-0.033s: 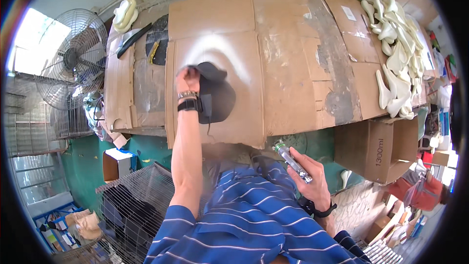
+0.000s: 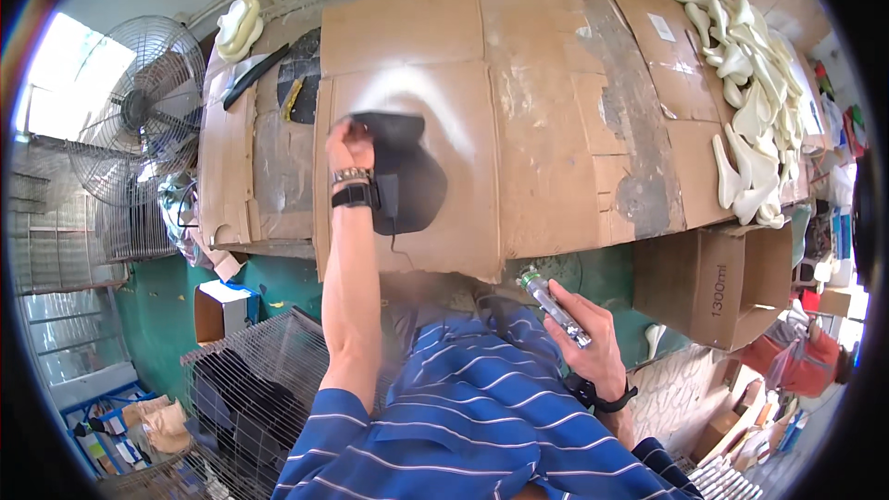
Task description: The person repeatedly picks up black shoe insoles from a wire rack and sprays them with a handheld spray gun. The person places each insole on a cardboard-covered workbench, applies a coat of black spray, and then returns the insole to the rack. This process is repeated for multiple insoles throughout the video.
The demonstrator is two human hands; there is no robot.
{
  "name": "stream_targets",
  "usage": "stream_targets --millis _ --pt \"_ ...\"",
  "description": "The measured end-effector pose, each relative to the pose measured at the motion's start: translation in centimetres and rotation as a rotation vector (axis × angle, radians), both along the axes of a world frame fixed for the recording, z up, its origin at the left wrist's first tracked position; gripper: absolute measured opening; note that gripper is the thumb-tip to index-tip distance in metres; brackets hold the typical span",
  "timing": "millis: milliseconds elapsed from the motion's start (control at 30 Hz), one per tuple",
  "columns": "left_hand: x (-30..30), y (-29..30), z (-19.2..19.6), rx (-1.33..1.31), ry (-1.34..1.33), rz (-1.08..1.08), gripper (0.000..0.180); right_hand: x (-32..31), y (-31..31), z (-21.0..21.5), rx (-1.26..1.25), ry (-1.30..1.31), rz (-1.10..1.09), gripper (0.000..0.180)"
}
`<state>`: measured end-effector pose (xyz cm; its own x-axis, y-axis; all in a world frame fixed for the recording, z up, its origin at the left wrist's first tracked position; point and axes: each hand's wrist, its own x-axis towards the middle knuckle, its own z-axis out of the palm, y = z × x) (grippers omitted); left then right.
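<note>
A black saddle-shaped piece of cover material (image 2: 412, 187) lies on the cardboard sheet in front of me, its far end folded or raised and blurred. My left hand (image 2: 350, 146) pinches that far end at its left edge. Below the piece a thin dark cord or strip trails toward the table edge. In my right hand (image 2: 593, 338), held low in front of the table's edge, is a slim silver tube-like tool (image 2: 554, 307) with a green ring near its tip. My fingers wrap around it, and its tip points up and left.
Cream saddle-shaped foam pieces (image 2: 755, 102) are heaped at the right end of the table. A long black tool (image 2: 255, 79) and a yellow-handled item (image 2: 293, 99) lie at the left. A fan (image 2: 137, 109) stands beyond. An open carton (image 2: 690, 287) sits below the right side.
My left hand has shifted slightly left, and the far end of the black piece has spread out flatter and wider. My right hand and its tool stay in place.
</note>
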<state>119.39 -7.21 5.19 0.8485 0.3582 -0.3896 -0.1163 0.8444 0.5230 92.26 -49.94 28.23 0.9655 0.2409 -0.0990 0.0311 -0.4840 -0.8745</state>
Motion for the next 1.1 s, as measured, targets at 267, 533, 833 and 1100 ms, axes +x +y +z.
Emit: stream_targets --millis 267,533,833,1100 --pt "-7.8 -0.9 16.8 0.011 -0.449 0.151 0.027 1.4 -0.1 -0.1 -0.027 0.018 0.11 0.057" --pt "-27.1 -1.8 21.5 -0.015 -0.394 0.526 0.015 3.2 2.4 -0.9 -0.025 0.027 0.395 0.044" --pt "-48.7 0.1 25.2 0.202 -0.617 0.948 0.045 3.5 9.6 -0.9 -0.052 0.136 0.71 0.046" --pt "-66.8 6.4 27.5 0.415 -0.361 1.557 0.038 -0.4 19.1 0.8 -0.13 0.111 1.006 0.049"
